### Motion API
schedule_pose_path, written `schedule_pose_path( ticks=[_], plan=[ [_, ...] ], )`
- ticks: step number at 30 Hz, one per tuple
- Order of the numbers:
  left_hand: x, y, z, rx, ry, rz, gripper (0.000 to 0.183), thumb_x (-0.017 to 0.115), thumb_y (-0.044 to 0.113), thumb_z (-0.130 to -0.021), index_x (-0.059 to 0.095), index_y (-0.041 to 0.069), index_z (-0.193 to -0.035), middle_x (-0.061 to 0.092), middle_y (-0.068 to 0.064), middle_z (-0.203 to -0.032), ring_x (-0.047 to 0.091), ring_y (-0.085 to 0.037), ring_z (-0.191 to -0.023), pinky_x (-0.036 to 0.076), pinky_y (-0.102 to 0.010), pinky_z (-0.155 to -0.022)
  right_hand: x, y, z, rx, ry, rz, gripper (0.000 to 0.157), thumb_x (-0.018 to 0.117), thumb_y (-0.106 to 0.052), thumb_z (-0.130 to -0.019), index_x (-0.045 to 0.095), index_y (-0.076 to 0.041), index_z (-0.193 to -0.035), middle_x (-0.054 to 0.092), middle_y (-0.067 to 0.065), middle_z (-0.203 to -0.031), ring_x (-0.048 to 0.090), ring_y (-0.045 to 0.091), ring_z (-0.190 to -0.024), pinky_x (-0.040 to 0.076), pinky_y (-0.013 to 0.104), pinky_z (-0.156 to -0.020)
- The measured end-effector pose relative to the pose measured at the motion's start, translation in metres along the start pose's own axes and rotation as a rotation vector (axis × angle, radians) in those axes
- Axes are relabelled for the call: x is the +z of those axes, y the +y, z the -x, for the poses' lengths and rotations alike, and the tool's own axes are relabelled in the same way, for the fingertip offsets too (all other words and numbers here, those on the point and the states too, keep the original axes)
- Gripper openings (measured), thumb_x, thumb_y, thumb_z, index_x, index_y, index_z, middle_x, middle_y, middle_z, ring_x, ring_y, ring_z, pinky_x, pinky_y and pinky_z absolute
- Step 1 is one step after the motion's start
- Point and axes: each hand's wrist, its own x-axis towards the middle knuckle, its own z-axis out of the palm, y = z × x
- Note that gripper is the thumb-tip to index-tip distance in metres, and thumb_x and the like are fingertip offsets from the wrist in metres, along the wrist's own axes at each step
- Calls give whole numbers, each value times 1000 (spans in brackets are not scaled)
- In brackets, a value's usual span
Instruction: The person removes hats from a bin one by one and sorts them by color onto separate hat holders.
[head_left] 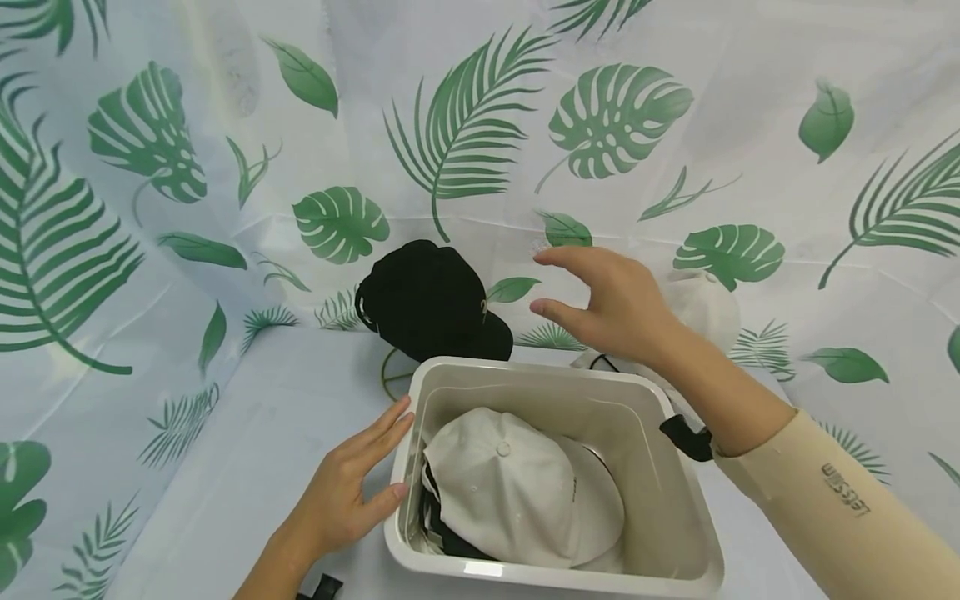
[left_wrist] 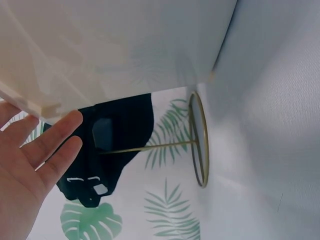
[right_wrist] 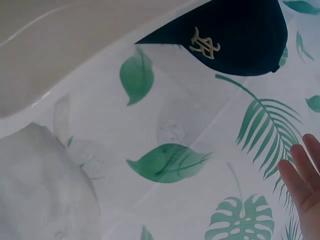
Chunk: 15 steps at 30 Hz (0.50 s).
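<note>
My left hand (head_left: pixel 345 487) rests its straight fingers against the left rim of a cream plastic bin (head_left: pixel 540 372). Inside the bin lies a white cap (head_left: pixel 502 492), brim to the right, with something black partly hidden under it. Raised beyond the bin's far rim, my right hand (head_left: pixel 618 300) holds nothing, its thumb and fingers spread apart. To its left a black cap (head_left: pixel 427 300) with a gold emblem, seen in the right wrist view, sits on a gold wire stand (left_wrist: pixel 205 150). Another white cap (head_left: pixel 708 304) is partly covered by the right forearm.
A white cloth backdrop (head_left: pixel 465 242) with green leaf prints rises behind and beside the work area. The white table surface (head_left: pixel 247 450) extends left of the bin. Dark straps show near both wrists.
</note>
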Motion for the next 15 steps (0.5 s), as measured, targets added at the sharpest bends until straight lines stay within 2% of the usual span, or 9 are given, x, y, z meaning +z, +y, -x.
schedule_pose_path(
  ticks=[8,15],
  plan=[
    [0,-1,0,1,2,15,67,60,22,-82,40,6,-143,32,-12,-151,40,-25,-132,31,-24,-107,-2,1,24,-97,1,12,61,78,-36,-75,58,-14,-129,61,2,-125,55,21,-117,47,44,-91],
    [1,-1,0,8,8,17,67,59,23,-81,41,5,-143,33,-12,-151,41,-26,-132,32,-25,-107,-3,3,44,-148,-40,57,65,77,-38,-74,56,-14,-131,58,1,-130,53,23,-119,47,46,-91]
  ],
)
